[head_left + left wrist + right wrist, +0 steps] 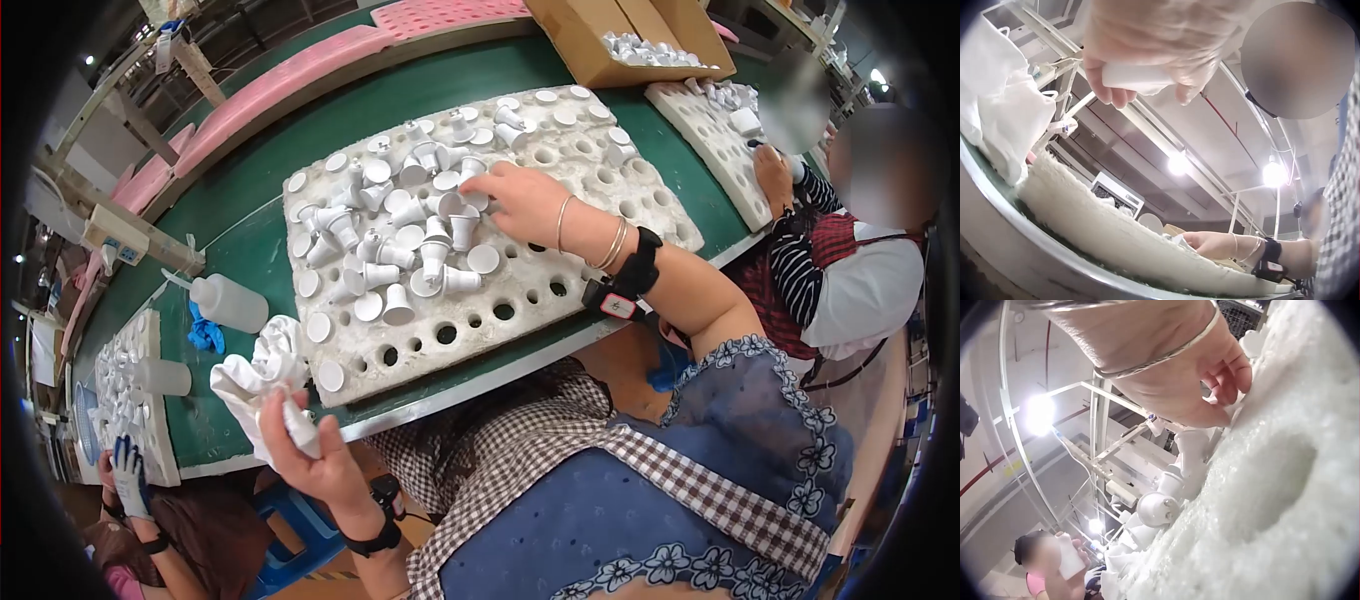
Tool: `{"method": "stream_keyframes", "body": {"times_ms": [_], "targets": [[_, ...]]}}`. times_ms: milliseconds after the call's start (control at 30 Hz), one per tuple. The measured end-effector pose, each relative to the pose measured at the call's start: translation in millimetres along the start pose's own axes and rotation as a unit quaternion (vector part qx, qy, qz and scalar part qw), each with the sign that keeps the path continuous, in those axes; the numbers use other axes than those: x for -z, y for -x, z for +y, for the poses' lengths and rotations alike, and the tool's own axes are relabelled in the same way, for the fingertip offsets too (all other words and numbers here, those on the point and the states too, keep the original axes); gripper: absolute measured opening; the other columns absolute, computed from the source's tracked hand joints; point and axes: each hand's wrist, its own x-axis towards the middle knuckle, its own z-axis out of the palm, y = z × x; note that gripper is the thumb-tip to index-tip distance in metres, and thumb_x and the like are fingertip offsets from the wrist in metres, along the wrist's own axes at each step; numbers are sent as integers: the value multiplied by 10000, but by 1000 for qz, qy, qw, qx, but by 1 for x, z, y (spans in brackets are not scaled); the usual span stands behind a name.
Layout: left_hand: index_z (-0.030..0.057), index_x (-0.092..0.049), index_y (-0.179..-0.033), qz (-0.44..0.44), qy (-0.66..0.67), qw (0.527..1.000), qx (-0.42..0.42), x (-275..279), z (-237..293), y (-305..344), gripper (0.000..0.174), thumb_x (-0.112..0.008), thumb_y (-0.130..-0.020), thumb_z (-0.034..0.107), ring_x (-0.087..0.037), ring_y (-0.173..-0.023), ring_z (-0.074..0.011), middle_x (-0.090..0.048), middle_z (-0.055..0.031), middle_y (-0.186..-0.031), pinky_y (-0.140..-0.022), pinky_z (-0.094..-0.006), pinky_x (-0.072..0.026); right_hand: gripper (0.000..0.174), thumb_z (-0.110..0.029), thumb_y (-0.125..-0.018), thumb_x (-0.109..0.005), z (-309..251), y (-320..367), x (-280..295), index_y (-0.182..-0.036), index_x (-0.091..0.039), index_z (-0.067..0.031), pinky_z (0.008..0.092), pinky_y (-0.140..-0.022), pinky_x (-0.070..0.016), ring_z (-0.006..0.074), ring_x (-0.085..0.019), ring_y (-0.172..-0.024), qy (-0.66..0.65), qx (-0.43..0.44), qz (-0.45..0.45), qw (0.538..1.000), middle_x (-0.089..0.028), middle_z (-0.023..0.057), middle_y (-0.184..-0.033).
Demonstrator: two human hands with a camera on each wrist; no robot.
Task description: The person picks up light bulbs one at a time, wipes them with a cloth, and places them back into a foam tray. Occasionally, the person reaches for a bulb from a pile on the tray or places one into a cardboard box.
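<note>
My left hand (315, 460) is in front of the table's near edge and holds a smooth white piece (1138, 76) between curled fingers and thumb; its full shape is partly hidden by the hand. Just beyond it, a crumpled white cloth (262, 372) drapes at the table edge. Over the foam board (455, 365), my right hand (525, 205) reaches into a heap of white lamp housings (436, 255), some with two-pin bases (1159, 509). Its thumb and fingers (1239, 375) pinch a white lamp housing (470, 187) at the heap's right side. Round white discs (483, 260) lie among the housings.
Left of the board stand a white squeeze bottle (228, 303) and a blue glove (205, 330). A cardboard box (630, 60) of white parts sits at the back right. People work at other foam boards on both sides. A pink perforated strip (280, 85) runs along the back.
</note>
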Motion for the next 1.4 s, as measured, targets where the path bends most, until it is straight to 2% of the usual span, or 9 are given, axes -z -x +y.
{"method": "stream_keyframes", "body": {"times_ms": [200,400,467,533,600,767,967,1267,1400], "targets": [[-22,-399,-1317,-15,156,982,102,-21,5,10,630,-607,-915,415,-563,-964,-180,-576,-140,-1122,-873,-297,-444,417,-118,-756,-675,2,-13,10,-1167,-602,-134,377,-736,-495,272,-610,-815,-97,-73,-87,989,-621,89,-885],[0,-479,-1199,-103,176,967,151,-33,-4,13,343,-489,-874,108,-560,-1001,-212,-437,-167,-1317,-888,-315,-430,352,-105,-754,-706,14,-10,16,-1085,-597,-50,345,-765,-498,257,-600,-844,-14,143,131,981,-598,116,-970],[7,-484,-1193,-118,183,966,142,-32,-7,14,343,-492,-867,114,-563,-1005,-217,-432,-172,-1340,-884,-313,-433,392,-184,-775,-743,-3,-2,30,-1094,-562,-44,324,-743,-509,229,-624,-834,-227,34,119,966,-607,106,-982],[3,-517,-1165,-111,193,963,151,-31,1,11,338,-546,-864,152,-552,-1054,-241,-440,-170,-1347,-910,-329,-429,426,-207,-806,-751,-22,15,25,-1134,-518,-64,278,-692,-497,128,-597,-786,-522,-17,99,847,-597,54,-892],[-6,-545,-1169,-107,83,986,100,-31,-2,11,362,-604,-861,175,-525,-1134,-280,-448,-176,-1341,-960,-370,-417,428,-198,-816,-746,-54,38,24,-1143,-497,-79,250,-651,-474,81,-552,-735,-602,-109,13,791,-577,15,-831],[-16,-613,-1126,-100,60,993,14,-50,20,3,357,-675,-841,190,-505,-1176,-325,-491,-198,-1312,-991,-413,-401,302,-82,-796,-676,-108,66,-3,-1072,-552,-70,285,-674,-462,127,-539,-739,-504,-41,-28,862,-571,55,-841],[60,-716,-1007,-178,-72,963,-191,-71,49,-9,262,-737,-781,191,-538,-1092,-358,-578,-166,-1223,-928,-426,-437,241,-73,-722,-666,-127,55,-19,-939,-568,-37,422,-765,-465,382,-564,-859,-360,102,39,926,-590,152,-900],[27,-668,-1113,-77,-98,991,-56,-62,10,0,262,-638,-885,151,-535,-1099,-349,-594,-143,-1180,-937,-420,-425,268,-27,-740,-645,-125,56,-32,-999,-577,-24,423,-768,-472,371,-580,-879,-355,48,-20,933,-609,157,-928],[86,-690,-1080,-206,-90,956,-187,-76,45,-3,273,-694,-826,183,-525,-1073,-357,-579,-148,-1219,-904,-439,-426,271,-44,-730,-652,-125,55,-34,-990,-579,-28,434,-790,-472,382,-579,-904,-355,120,24,927,-611,156,-939]]}}
